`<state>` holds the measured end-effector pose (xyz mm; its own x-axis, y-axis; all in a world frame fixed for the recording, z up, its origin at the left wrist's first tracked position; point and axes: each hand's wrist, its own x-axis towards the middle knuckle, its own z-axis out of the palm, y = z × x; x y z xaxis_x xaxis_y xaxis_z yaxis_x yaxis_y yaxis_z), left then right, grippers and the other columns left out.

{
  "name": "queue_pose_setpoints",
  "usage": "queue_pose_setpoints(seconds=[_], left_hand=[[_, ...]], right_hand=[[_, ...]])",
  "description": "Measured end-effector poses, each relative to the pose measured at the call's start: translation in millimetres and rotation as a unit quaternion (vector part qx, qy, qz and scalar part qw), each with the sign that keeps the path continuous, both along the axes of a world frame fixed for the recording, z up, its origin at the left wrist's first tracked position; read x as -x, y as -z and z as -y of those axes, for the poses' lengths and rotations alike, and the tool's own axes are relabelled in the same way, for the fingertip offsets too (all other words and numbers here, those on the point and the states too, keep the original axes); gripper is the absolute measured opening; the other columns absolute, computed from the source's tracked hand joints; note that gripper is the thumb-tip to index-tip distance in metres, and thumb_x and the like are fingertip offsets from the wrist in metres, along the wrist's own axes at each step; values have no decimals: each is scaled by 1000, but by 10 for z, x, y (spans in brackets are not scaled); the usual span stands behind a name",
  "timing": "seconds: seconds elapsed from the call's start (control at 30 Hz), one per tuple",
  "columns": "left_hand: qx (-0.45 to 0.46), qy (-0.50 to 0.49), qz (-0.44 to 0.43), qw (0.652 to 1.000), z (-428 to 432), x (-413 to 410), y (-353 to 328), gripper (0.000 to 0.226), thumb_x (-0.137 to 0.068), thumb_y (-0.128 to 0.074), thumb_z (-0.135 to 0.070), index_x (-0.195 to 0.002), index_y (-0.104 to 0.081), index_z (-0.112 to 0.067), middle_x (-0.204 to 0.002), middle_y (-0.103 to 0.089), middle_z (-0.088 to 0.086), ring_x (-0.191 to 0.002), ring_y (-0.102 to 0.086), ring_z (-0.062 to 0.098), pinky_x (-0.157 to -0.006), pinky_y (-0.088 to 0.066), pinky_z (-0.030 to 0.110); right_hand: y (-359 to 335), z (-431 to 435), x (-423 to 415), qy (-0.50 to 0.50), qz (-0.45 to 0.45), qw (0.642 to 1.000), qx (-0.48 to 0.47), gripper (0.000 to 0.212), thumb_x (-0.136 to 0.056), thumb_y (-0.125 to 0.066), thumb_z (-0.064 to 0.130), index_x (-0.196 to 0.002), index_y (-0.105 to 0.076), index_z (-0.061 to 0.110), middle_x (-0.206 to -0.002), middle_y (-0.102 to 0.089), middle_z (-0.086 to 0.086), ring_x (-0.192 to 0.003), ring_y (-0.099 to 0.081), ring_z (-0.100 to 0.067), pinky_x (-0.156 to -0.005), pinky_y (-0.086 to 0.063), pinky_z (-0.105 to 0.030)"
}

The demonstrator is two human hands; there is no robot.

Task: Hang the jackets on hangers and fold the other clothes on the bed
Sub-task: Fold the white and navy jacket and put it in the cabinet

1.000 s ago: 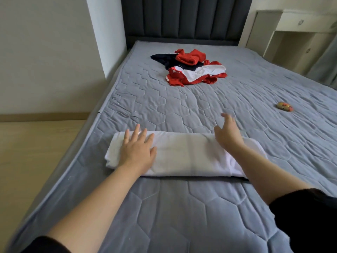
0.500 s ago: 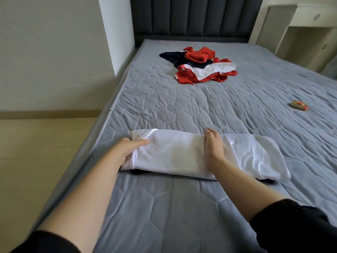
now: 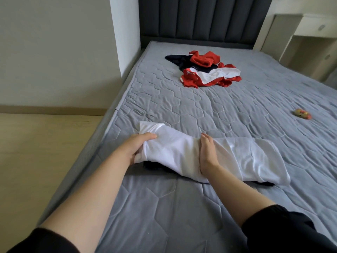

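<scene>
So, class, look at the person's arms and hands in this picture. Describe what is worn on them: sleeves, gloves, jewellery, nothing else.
Both hands are bare. No glove, ring, watch or bracelet shows on the left hand or the right hand. The forearms are uncovered. A black left sleeve and a black right sleeve end near the elbows. Their fabric looks plain, with no visible markings.

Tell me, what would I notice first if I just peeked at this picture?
First, two bare hands on a white garment near the front of the grey bed: the left hand grips its left end, and the right hand presses its middle. Next, the bright red, navy and white clothes pile farther up, near the headboard. A small yellow and red object lies alone at the right.
</scene>
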<state>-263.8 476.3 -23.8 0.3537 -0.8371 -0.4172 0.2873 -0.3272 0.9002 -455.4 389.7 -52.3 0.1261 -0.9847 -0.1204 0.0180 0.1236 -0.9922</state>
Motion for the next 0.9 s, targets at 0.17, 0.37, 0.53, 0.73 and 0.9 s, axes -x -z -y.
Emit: queue_pose_setpoints(seconds=[0.17,0.37,0.53,0.73,0.9], left_hand=[[82,-17,15,996,17,-1,-350,30,-84,-66,-13,-111,-63,-1,-99,-70,18,-84,-68,28,-70,-56,34],[133,-65,39,988,-98,-161,-642,17,-85,-64,-10,-101,-63,-5,-85,-69,12,-75,-68,24,-64,-54,30],[144,-54,14,988,-4,146,-672,26,-86,-64,-17,-108,-63,-3,-94,-67,15,-84,-66,25,-68,-52,28],[236,111,72,963,111,693,-565,34,-101,-38,-29,-102,-67,-12,-92,-71,6,-85,-68,20,-76,-52,29],[263,145,580,758,262,815,-18,60,-90,-25,-44,-128,-60,-14,-141,-51,2,-136,-37,20,-111,-27,34]], right_hand=[[84,-18,-269,-49,42,996,-59,14,-91,-49,44,-91,-59,34,-86,-57,13,-90,-56,-10,-91,-43,-27],[-122,-255,-610,-178,88,976,-87,38,-102,-34,28,-99,-66,8,-79,-71,-4,-89,-63,-24,-75,-47,-29],[-345,-143,-450,-243,-15,968,-68,32,-94,-51,32,-93,-68,5,-97,-72,-12,-88,-67,-16,-84,-53,-31],[0,895,739,-241,-260,933,-60,63,-67,-80,56,-113,-57,21,-99,-62,14,-102,-62,-12,-85,-52,-40],[-573,502,1162,-155,127,959,-200,75,-98,-23,57,-107,-68,-2,-100,-72,-17,-82,-72,-29,-66,-58,-35]])
